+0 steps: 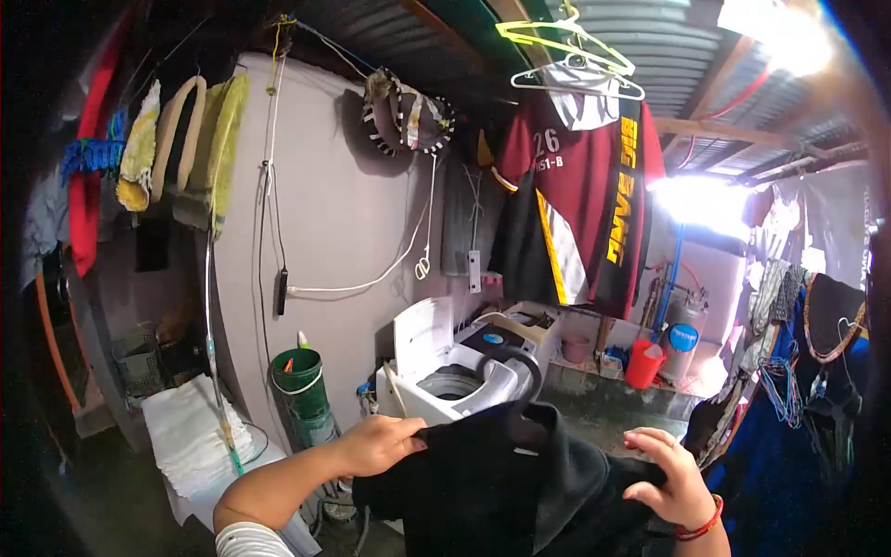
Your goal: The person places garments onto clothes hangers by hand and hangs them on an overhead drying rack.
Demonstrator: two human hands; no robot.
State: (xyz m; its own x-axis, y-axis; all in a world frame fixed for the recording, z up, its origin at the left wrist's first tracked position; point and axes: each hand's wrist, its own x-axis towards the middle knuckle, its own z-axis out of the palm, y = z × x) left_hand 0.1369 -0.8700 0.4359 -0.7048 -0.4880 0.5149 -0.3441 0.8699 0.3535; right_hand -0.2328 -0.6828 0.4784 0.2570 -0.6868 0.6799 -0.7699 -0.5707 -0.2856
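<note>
A black shirt [473, 483] hangs spread out in front of me, its collar near the middle. The dark curved hook of a hanger [535, 373] rises from the collar; the rest of that hanger is hidden inside the cloth. My left hand [382, 446] is closed on the shirt's left shoulder, thumb and fingers pinching the fabric. Beside the right shoulder, my right hand [670, 478] has its thumb and fingers apart, with a red bracelet [703, 520] at the wrist. Whether its fingertips touch the cloth I cannot tell.
Behind the shirt stands a washing machine [455, 381] with its lid raised. A maroon jersey [585, 186] hangs overhead near bright green hangers [566, 42]. Left are a green bucket [299, 381] and folded white cloths [190, 436]. Clothes [835, 316] hang at right, beyond a red bucket [643, 364].
</note>
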